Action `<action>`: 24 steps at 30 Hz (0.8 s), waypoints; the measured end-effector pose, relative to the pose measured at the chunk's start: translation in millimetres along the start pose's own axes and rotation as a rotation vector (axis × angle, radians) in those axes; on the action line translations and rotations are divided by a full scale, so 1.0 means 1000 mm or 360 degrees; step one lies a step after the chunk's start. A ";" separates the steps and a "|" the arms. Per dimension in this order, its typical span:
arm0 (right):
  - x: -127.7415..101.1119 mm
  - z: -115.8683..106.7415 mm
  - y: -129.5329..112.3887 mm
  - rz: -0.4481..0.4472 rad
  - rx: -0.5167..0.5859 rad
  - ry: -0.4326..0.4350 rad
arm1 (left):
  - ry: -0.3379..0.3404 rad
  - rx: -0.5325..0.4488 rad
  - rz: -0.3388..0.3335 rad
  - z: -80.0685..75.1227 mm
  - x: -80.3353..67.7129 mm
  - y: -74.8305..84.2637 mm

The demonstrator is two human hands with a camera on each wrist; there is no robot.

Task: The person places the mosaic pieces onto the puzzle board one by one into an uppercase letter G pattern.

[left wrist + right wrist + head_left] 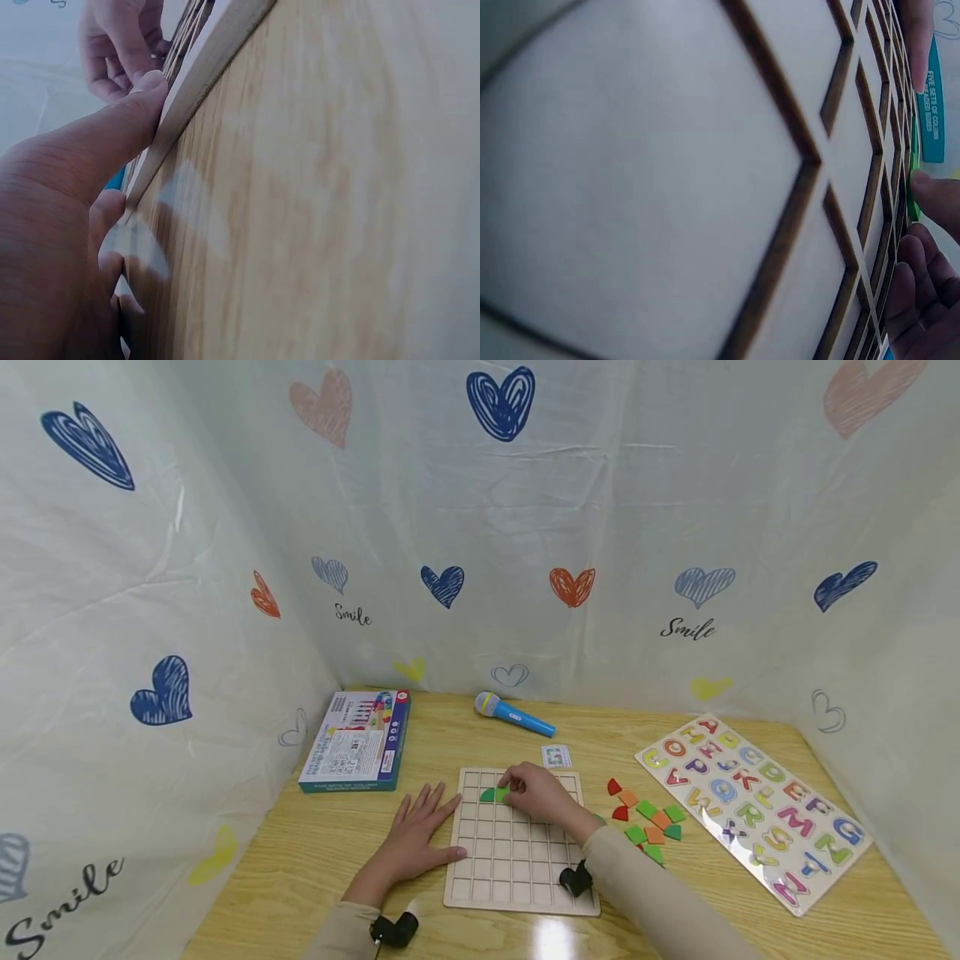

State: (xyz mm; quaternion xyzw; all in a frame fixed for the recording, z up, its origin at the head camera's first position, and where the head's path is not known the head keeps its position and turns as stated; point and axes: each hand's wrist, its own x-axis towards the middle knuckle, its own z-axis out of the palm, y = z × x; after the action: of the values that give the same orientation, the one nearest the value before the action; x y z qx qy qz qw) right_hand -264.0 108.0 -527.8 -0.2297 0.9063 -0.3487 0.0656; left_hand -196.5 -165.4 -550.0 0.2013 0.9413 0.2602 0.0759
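A wooden grid board (501, 870) lies flat on the table. My left hand (416, 839) rests at its left edge with fingers spread; in the left wrist view the thumb (127, 112) touches the board's side. Over the upper part of the grid, my right hand (542, 793) pinches a light green tile (502, 795) between thumb and finger, down at the cells. Just left of that tile, a dark green quarter-round tile (487, 795) sits in the grid. The right wrist view shows the right thumb (937, 199) against the green tile at board level.
Several loose red, orange and green tiles (654, 835) lie right of the board. Beyond it are a small pattern card (556, 756) and a blue toy microphone (517, 716). A boxed set (352, 743) stands back left, an alphabet puzzle board (750, 810) at right.
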 end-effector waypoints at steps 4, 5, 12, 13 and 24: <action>-0.002 0.001 0.000 -0.0006 -0.0021 -0.0019 | -0.0003 -0.0002 -0.0002 0.000 0.000 0.000; -0.002 0.001 0.000 -0.0008 -0.0022 -0.0020 | -0.0003 -0.0002 -0.0002 0.000 0.000 0.000; -0.005 -0.001 -0.002 0.0003 -0.0010 -0.0037 | -0.0002 0.0009 -0.0001 0.001 0.001 -0.001; -0.005 -0.002 -0.001 0.0006 0.0002 -0.0039 | -0.0001 0.0012 -0.0001 0.001 0.001 -0.001; -0.023 -0.024 0.007 0.0013 0.0037 -0.0001 | 0.0010 0.0027 -0.0007 0.002 0.001 -0.001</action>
State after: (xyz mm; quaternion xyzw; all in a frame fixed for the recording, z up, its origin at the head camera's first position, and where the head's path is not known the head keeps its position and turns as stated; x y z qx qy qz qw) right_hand -252.7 138.0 -515.3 -0.2253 0.9031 -0.3588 0.0700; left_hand -197.6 -165.1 -552.2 0.1990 0.9441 0.2527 0.0719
